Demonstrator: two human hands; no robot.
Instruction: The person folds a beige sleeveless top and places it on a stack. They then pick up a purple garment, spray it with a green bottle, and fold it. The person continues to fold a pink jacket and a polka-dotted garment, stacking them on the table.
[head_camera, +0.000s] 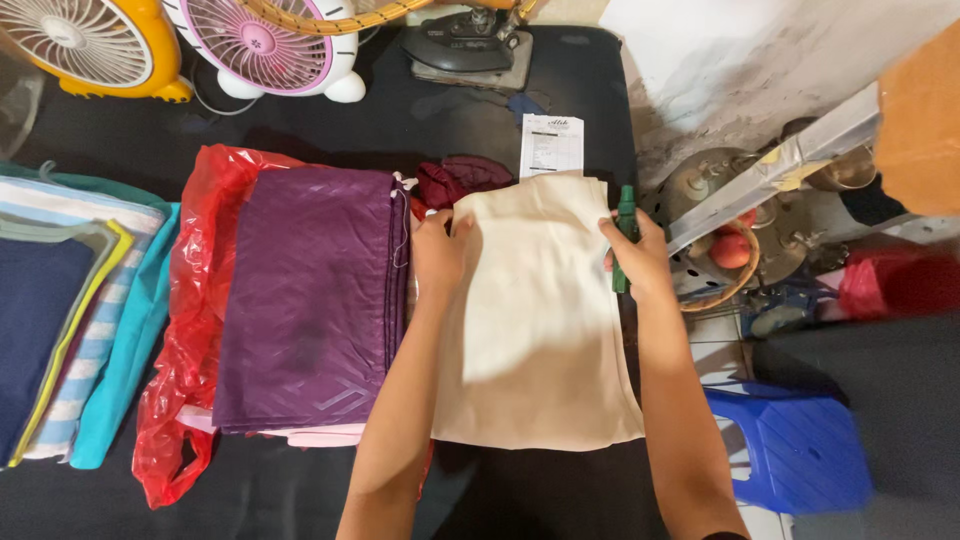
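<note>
Cream cloth folded, flat on black surface, between purple cloth and surface's right edge. Left hand fingers pinch top left corner; right hand fingers grip top right edge beside green bottle.

Risks, my guess: right hand knocks bottle over; fold slips off edge toward blue stool.

Count: two fans, one iron, one paper slip, one red bag.

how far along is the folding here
Done, it seems: a folded purple cloth lies on a red bag, and a folded stack sits at far left. In hand: left hand and right hand grip the cream cloth. Left: a bunched maroon cloth behind.
</note>
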